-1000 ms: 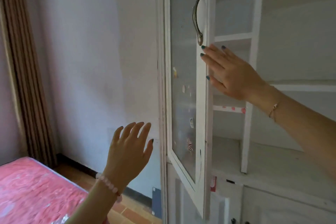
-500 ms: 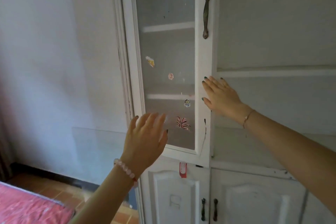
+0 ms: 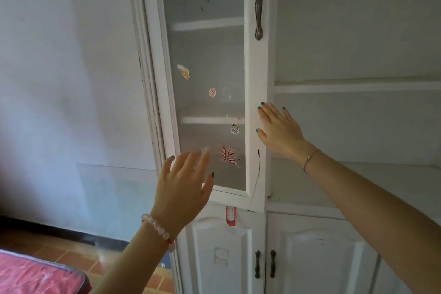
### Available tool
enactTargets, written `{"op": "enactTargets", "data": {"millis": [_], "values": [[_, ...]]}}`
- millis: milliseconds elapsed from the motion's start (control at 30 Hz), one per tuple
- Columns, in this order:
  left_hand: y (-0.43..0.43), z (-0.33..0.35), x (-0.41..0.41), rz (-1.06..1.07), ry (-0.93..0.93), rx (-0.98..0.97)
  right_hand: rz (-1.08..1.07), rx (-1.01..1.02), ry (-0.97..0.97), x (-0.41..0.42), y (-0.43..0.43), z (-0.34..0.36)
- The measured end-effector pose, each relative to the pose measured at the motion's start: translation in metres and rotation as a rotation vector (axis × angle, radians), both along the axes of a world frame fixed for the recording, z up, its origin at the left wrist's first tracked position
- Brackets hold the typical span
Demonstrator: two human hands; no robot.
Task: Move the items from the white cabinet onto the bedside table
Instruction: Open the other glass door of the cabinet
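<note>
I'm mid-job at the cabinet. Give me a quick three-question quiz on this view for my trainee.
1. True or false: the right hand lies with straight fingers against the white frame of the glass door.
2. What does the left hand hold? A) a bottle B) nothing C) a sticker
3. Fill in: the lower doors show ___ dark handles side by side.

Key: 1 true; 2 B; 3 two.
</note>
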State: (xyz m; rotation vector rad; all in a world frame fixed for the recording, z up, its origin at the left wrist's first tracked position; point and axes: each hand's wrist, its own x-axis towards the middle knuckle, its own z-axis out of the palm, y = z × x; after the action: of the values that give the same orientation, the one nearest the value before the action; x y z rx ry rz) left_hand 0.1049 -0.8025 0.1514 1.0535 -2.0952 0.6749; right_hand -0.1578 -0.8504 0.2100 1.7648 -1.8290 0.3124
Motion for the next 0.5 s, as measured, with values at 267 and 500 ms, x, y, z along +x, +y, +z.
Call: {"op": "enactTargets", "data": {"millis": [267, 500], "values": [[0.011, -0.006, 0.0, -0.045, -0.035, 0.067, 0.048, -0.097, -0.201, 0.023, 0.077, -0.037], [0.038, -0.01, -0.028, -0.213, -0.019, 0.1, 0.007, -0.288, -0.358, 0.04, 0.169, -0.076]]}}
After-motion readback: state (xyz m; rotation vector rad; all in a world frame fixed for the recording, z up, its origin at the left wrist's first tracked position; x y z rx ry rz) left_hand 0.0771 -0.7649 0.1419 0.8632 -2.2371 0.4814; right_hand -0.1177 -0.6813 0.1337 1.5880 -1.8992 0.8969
